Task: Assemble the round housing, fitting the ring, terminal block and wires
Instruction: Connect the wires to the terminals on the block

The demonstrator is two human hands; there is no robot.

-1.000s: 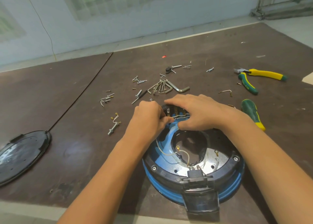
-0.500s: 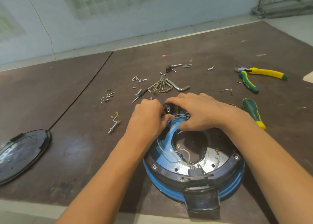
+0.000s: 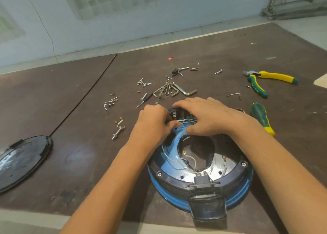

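Now left hand (image 3: 154,123) pinches wire (image 3: 182,121); right hand (image 3: 210,117) fingers curl round terminal block (image 3: 177,114) on housing (image 3: 169,186).

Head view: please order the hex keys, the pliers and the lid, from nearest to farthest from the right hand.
1. Hex keys: just beyond the fingertips of the right hand.
2. Pliers: farther back, to the right.
3. Lid: far to the left, on the other side of the left arm.

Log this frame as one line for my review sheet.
step: wiring terminal block | left hand: pinches wire at block | right hand: grips terminal block at round housing far rim | untouched: pliers, screwdriver
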